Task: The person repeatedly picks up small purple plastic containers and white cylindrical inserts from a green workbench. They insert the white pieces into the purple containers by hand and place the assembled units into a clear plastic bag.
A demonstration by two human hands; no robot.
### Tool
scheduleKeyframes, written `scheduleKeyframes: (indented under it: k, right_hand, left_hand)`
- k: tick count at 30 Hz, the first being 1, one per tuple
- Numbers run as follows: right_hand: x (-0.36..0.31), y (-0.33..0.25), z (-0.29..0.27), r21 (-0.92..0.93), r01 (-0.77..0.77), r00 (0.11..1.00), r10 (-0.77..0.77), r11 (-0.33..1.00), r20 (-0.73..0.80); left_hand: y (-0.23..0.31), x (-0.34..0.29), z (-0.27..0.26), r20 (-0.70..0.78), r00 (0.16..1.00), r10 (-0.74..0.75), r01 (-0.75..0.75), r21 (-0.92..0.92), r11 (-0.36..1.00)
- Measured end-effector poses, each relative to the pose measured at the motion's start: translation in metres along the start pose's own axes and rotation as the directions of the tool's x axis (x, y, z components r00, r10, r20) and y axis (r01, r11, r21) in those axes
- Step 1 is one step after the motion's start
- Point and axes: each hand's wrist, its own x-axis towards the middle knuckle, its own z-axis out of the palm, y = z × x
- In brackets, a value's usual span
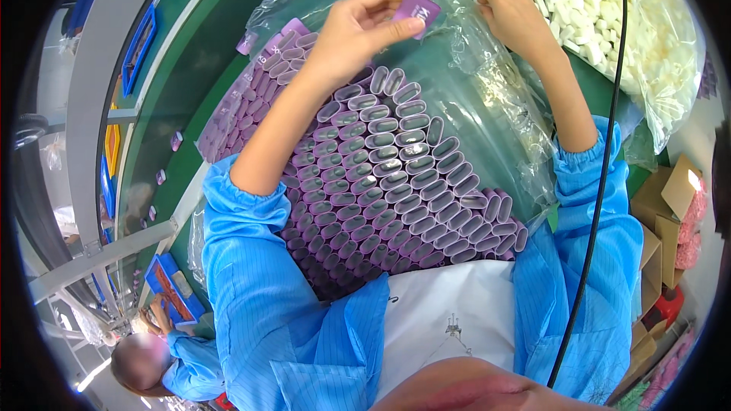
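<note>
My left hand [358,29] is closed on a small purple plastic shell [416,15] with white lettering, pinched between thumb and fingers and raised above the others. Below it, many purple oval open-topped shells [392,164] stand packed in slanting rows close to my body. My right hand [509,14] is at the edge of a heap of small white oblong plastic pieces [579,11]. Its fingers are curled downward, and whatever is between them is hidden.
Clear plastic bags [495,91] lie on the green work surface [213,84]. A black cable [601,183] hangs down across the right side. Open cardboard boxes [670,205] stand at right. Blue trays [171,289] are at left, where another person [179,365] works.
</note>
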Motion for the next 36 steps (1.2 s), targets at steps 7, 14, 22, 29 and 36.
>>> scheduleKeyframes:
  k: [7,14,22,29,36]
  right_hand:
    - [0.007,-0.033,-0.046,0.568,0.148,0.967,0.001,0.809,-0.253]
    - [0.004,-0.062,-0.041,0.634,0.298,0.943,-0.116,0.713,-0.313]
    - [0.002,-0.075,-0.028,0.603,0.339,0.893,-0.047,0.722,-0.447]
    - [0.001,-0.063,-0.039,0.602,0.348,0.915,-0.119,0.719,-0.386]
    - [0.002,-0.065,-0.036,0.457,0.433,0.851,-0.183,0.777,-0.493]
  left_hand:
    - [-0.009,0.000,0.005,-0.132,0.990,0.051,-0.036,0.116,0.993]
    - [-0.006,-0.003,0.008,-0.080,0.964,0.254,-0.196,0.431,0.881]
    - [-0.006,-0.004,0.010,-0.110,0.963,0.245,-0.185,0.389,0.902]
    - [-0.003,-0.003,0.003,-0.156,0.972,0.178,-0.150,0.175,0.973]
    - [-0.003,-0.005,0.004,-0.112,0.985,0.131,-0.107,0.198,0.974]
